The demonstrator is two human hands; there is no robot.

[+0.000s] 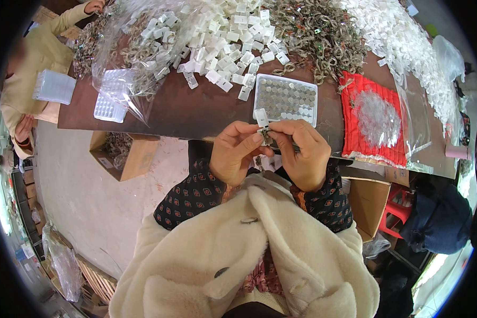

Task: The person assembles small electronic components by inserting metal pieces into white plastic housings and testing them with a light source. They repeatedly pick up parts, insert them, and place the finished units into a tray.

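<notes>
Both hands meet at the table's front edge, pinched around a small white plastic case [261,116] with a coiled lead hanging below. My left hand [234,151] grips it from the left, thumb and fingertips pressed together. From the right, the thumb and forefinger of my right hand [303,151] close on its lower end. The fingertips hide part of the case. Just beyond lies a white tray [315,100] holding round silver button cells in rows. Loose white plastic cases [222,61] are heaped behind it, next to a pile of tangled grey wire coils [326,45].
A red quilted pad [352,116] bears small transparent pieces. More white parts [403,47] are piled at the far right. White trays [111,93] and plastic film lie to the left, near another person [34,58]. A cardboard box [143,156] stands below; a red stool [395,212] is at right.
</notes>
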